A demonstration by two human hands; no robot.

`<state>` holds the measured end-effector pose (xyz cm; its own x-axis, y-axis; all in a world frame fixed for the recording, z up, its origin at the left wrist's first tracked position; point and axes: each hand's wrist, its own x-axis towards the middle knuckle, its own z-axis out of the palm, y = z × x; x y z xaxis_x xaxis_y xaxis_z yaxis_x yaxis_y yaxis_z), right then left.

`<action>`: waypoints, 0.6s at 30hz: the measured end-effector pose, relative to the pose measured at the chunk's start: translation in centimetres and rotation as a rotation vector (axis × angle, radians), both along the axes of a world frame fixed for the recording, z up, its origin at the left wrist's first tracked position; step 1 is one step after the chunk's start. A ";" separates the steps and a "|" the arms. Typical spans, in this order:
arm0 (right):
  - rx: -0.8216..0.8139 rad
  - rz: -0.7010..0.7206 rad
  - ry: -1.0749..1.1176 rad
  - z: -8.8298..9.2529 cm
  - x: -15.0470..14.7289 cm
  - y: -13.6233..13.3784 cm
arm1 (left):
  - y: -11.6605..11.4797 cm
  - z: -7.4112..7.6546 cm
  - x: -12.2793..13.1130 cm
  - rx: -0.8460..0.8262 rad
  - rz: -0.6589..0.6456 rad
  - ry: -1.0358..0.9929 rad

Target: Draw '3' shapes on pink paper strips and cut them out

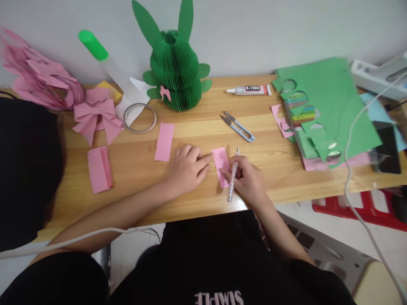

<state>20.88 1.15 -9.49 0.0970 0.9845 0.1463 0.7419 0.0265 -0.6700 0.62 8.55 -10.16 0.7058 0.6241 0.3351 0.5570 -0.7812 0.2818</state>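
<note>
We pin folded pink paper point(221, 165) flat under left hand point(187, 167) fingertips; long axis runs near-to-far. Right hand point(246, 180) grips white pen point(232, 181), one end pointing away from us.

You can read two markings. The glue tube point(249, 90), lying on the wooden table point(197, 118) near the wall, carries a dark label reading "B-7000". Your black shirt point(219, 262) shows white lettering at the bottom edge, seen upside down from your viewpoint, reading "SIMPLE".
</note>
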 end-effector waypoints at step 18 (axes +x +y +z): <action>-0.066 -0.089 -0.050 -0.2 -0.8 0.5 | 0.1 0.1 0.0 0.007 -0.007 -0.012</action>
<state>20.12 1.68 -9.72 0.1787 0.9799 0.0882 0.7716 -0.0839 -0.6306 0.66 8.63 -10.11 0.7061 0.6168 0.3478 0.5482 -0.7870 0.2829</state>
